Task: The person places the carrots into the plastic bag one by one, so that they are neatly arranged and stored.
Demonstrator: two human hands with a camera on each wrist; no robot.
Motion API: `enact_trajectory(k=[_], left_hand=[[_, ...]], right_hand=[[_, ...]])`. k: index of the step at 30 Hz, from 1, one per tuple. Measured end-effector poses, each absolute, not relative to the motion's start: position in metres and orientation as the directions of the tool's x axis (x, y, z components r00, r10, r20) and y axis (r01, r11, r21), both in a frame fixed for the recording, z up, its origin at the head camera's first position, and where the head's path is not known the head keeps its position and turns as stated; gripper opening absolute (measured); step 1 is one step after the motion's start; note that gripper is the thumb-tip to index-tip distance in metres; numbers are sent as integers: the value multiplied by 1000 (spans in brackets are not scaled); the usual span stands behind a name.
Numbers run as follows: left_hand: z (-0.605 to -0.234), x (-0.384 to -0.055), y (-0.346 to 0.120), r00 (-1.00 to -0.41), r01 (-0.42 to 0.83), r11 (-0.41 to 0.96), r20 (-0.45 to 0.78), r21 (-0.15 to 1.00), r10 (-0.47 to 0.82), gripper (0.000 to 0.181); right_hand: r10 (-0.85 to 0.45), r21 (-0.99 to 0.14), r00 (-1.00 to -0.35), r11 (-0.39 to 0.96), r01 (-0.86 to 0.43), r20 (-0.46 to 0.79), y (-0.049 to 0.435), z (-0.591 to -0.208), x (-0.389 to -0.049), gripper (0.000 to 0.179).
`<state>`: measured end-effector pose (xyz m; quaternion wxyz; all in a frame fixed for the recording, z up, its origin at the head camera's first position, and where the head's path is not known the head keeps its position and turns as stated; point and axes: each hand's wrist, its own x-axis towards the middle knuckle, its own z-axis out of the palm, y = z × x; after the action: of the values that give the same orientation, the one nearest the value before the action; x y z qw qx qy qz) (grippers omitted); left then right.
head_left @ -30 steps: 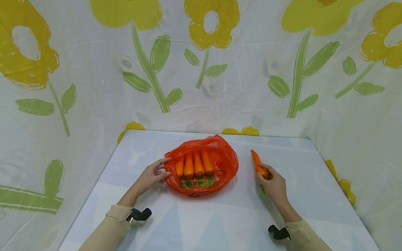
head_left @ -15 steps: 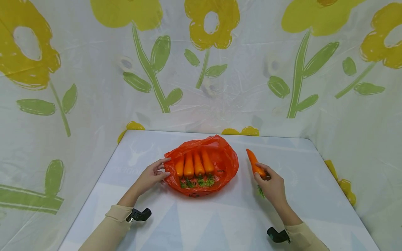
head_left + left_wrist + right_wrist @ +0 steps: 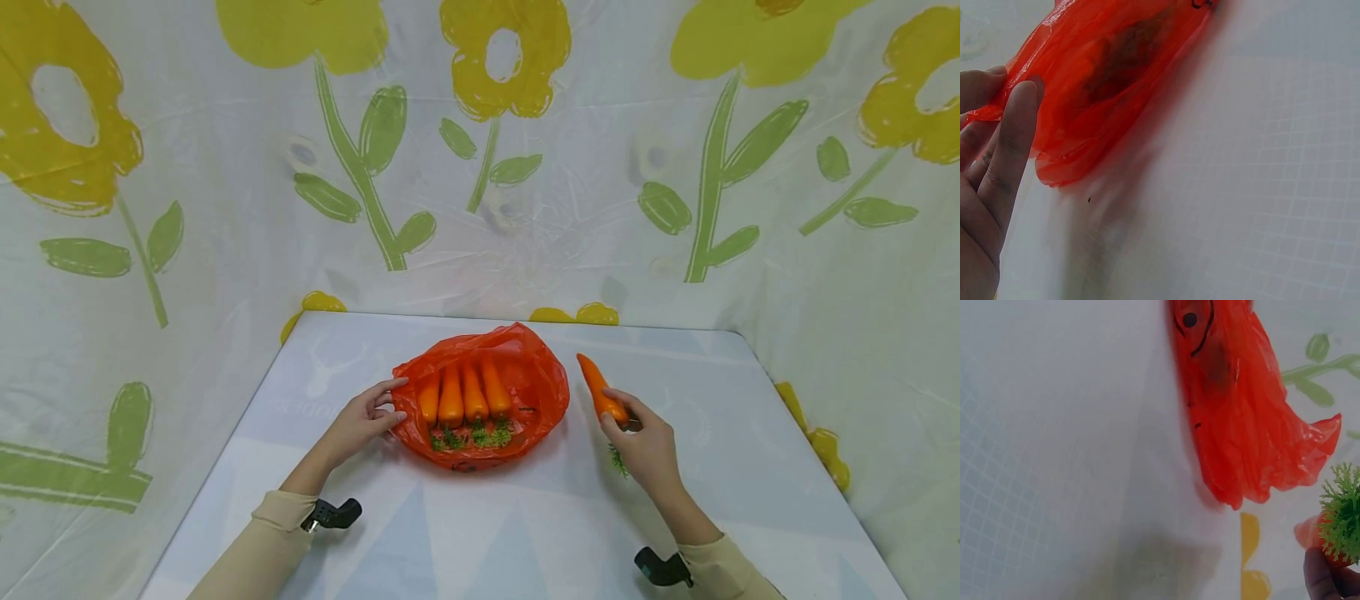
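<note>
A red plastic bag [image 3: 546,383] lies on the table with its mouth spread wide. Several orange carrots [image 3: 472,393] rest side by side inside it, their green leafy tops toward the near rim. My left hand [image 3: 362,427] pinches the bag's left edge between thumb and fingers, as the left wrist view shows at the bag's film [image 3: 1079,119]. To the right of the bag, my right hand [image 3: 651,446] grips another carrot [image 3: 592,382] near its leafy end, its tip pointing away and to the left. In the right wrist view its green leaves [image 3: 1342,515] hide part of the carrot.
The pale table [image 3: 487,525] has a straight back edge and rounded corners. A white curtain [image 3: 585,242] printed with yellow flowers hangs behind it and along both sides. Each wrist carries a small black camera [image 3: 336,513].
My right hand has moved left with the carrot, bringing it closer to the bag's right rim. The left hand and the bag have stayed where they were.
</note>
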<state>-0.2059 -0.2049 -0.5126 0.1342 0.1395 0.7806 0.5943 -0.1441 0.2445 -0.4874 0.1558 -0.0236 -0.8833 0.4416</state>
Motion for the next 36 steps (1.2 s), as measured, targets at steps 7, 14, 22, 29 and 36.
enact_trajectory(k=[7,14,22,29,36], left_hand=[[-513,-205,-205,-924,56,247,-43,967,380,62],[-512,-204,-205,-927,45,250,-53,967,372,61],[-512,-205,-204,-927,51,249,-47,967,372,61],[-513,-206,-204,-919,76,228,-20,971,394,63],[-513,-206,-204,-927,41,237,-52,971,372,62]], right_hand=[[163,-779,-947,616,-121,277,239,-481,-141,34],[150,-792,-946,593,-147,288,231,-472,-135,34],[116,-795,-944,576,-190,309,226,-467,-132,35],[93,-799,-941,558,-222,326,220,-461,-129,36],[44,-818,-927,488,-305,372,214,-457,-125,36]])
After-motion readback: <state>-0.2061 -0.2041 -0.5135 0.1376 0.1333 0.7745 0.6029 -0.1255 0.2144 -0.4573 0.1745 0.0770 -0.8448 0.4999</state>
